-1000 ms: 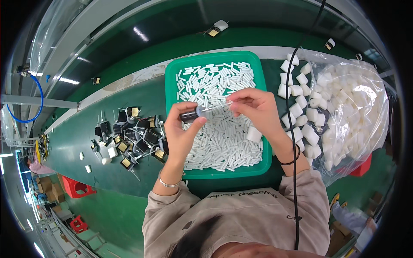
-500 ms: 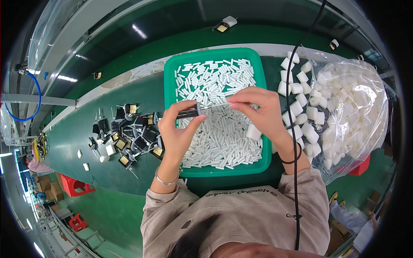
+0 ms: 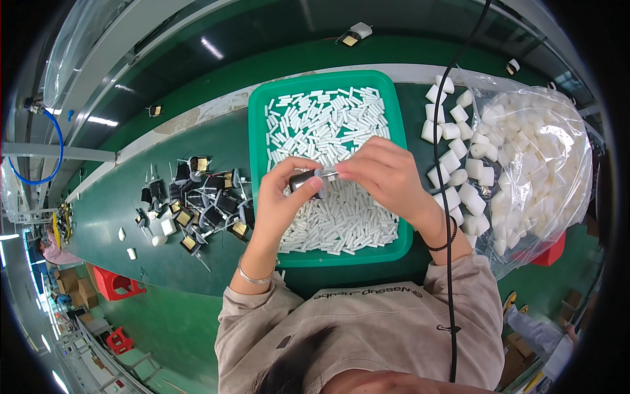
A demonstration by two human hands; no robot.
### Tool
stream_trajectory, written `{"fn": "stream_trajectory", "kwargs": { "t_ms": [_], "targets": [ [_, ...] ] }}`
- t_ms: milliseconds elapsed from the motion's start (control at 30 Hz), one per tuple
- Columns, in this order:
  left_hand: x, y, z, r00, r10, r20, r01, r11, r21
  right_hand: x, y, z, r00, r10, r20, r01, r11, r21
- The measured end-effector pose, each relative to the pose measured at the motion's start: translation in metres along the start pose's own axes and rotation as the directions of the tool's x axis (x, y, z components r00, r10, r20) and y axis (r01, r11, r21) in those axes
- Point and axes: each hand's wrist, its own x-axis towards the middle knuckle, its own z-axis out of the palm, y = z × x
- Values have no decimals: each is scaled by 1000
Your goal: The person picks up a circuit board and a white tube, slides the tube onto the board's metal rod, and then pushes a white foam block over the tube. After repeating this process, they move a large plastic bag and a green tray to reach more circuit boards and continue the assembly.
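Note:
My left hand (image 3: 279, 197) is closed round a small black part with a grey end (image 3: 301, 180), above the green tray (image 3: 408, 248). My right hand (image 3: 387, 177) pinches at the thin pale stem (image 3: 330, 172) sticking out of that part; its fingertips almost meet my left thumb. Whether a white tube sits on the stem, I cannot make out. Beneath both hands the tray holds a thick layer of short white tubes (image 3: 341, 230).
Left of the tray lies a heap of black parts (image 3: 213, 203) with stems and yellow patches. White foam cylinders (image 3: 453, 161) and a clear bag of them (image 3: 545, 164) are at the right. A black cable (image 3: 450, 262) hangs in front. Beyond the table runs a dark-green belt (image 3: 262, 62).
My hands have drawn closer together, and the black part has tilted and shifted right. A white foam cylinder below my right palm no longer shows. Pieces on the far belt have moved right.

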Motion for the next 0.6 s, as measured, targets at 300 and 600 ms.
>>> {"fn": "stream_trajectory", "kwargs": {
  "t_ms": [300,600],
  "targets": [
    [4,-8,-10,957,40,288,65,936,-345,-1,0,3,997,8,-70,-10,1000,-24],
    [-12,-7,0,938,343,-42,-334,931,147,-3,-6,3,989,143,-32,-137,979,149]
  ]
}}
